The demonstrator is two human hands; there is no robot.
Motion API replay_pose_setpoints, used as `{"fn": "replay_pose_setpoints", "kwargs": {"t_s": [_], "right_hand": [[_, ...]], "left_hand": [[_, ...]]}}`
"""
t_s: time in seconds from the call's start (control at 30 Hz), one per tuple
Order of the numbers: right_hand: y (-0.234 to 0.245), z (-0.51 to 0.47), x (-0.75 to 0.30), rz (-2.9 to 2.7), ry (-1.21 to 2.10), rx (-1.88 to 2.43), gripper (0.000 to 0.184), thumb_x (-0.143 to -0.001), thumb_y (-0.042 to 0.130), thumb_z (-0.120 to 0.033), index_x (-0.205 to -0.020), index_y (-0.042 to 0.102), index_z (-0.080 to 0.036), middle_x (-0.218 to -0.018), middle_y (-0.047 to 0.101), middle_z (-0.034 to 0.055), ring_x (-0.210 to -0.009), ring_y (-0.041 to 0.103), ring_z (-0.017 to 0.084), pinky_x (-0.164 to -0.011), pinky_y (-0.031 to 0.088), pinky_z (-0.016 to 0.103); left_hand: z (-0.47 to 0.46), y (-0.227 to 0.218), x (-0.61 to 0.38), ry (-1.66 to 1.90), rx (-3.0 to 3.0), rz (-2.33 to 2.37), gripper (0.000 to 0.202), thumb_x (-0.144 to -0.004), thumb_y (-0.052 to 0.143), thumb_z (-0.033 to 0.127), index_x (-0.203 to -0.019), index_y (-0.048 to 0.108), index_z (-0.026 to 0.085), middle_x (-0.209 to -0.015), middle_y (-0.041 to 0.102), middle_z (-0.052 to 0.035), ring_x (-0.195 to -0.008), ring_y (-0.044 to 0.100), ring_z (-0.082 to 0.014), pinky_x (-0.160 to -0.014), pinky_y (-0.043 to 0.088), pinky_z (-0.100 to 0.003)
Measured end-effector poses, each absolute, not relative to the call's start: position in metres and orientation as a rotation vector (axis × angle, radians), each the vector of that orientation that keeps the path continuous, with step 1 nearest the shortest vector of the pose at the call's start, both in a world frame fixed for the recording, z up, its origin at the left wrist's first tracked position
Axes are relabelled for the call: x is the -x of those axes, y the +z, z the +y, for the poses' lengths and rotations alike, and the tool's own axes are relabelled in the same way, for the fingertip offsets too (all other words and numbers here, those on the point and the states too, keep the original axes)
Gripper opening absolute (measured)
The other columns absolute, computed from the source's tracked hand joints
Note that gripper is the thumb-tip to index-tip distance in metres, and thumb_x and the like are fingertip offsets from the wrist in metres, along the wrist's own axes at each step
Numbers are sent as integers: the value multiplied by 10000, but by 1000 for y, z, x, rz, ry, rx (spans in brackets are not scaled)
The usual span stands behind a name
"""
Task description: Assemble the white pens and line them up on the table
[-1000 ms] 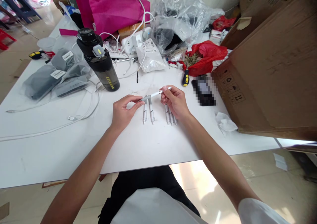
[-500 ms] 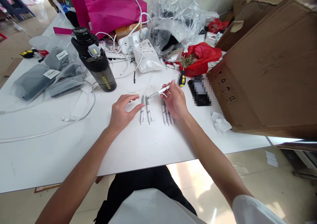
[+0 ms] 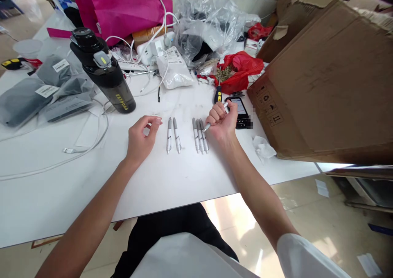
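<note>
My right hand point(image 3: 221, 120) is closed in a fist round a silver pen point(image 3: 225, 105), whose tip pokes out below the fist toward the table. Just left of that hand lie three silver pens point(image 3: 199, 135) side by side on the white table point(image 3: 159, 179). Two more silver pens point(image 3: 172, 134) lie further left. My left hand point(image 3: 141, 136) rests beside those two with its fingers loosely curled and nothing in them.
A dark water bottle point(image 3: 102, 72) stands at the back left among white cables point(image 3: 92, 139) and grey packets point(image 3: 27, 98). A phone point(image 3: 240, 111) and a screwdriver point(image 3: 217, 93) lie behind my right hand. A big cardboard box point(image 3: 325, 85) fills the right side. A crumpled tissue point(image 3: 262, 148) lies by it.
My left hand let go of the pen that both hands held and drew back left. My right hand closed into a fist round that pen and turned it tip down.
</note>
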State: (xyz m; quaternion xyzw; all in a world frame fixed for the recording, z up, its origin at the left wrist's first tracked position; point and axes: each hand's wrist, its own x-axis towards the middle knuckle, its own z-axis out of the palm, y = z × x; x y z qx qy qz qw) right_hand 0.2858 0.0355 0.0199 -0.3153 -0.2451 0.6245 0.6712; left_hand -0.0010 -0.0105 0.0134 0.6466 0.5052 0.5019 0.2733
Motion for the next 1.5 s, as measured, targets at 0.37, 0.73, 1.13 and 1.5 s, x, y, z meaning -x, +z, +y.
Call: {"fn": "replay_pose_setpoints", "kwargs": {"t_s": [0.37,0.73,1.13,1.5], "right_hand": [[22,33,-288,-531,1397,629,694,-985,783,-657,-710,279,-266,-582,165,-102,-475,135,99,-396,227,275],[26,29,-287,-520,1381,699,685,-1015,709,-676,-702,260,-265,-570,174,-94,-488,111,108,-406,226,276],[42,17,-298,-1046,955,990,711,-1002,460,-961,-888,680,-294,-710,451,-22,-615,493,175,-621,518,339],[-20,-78,-318,-2126,169,1566,609,-1192,407,-532,-1684,562,-208,-1476,601,233,-1356,557,400,-1143,487,641]], "left_hand": [[-10,12,1,1328,-1764,1354,352,-1119,651,559,-1049,803,249,-1057,853,-67,-1043,792,-236,-851,566,-355],[-8,9,2,1322,-1906,1307,266,-1116,668,463,-1058,799,240,-1048,835,-67,-964,753,-228,-877,577,-368],[-11,-8,6,788,-2478,940,376,-1146,633,376,-1489,761,293,-1603,666,-130,-1457,585,-367,-1222,536,-631],[-9,-13,7,841,-2458,1049,446,-1158,598,403,-1536,694,186,-1589,658,-194,-1481,615,-366,-1237,574,-604]]}}
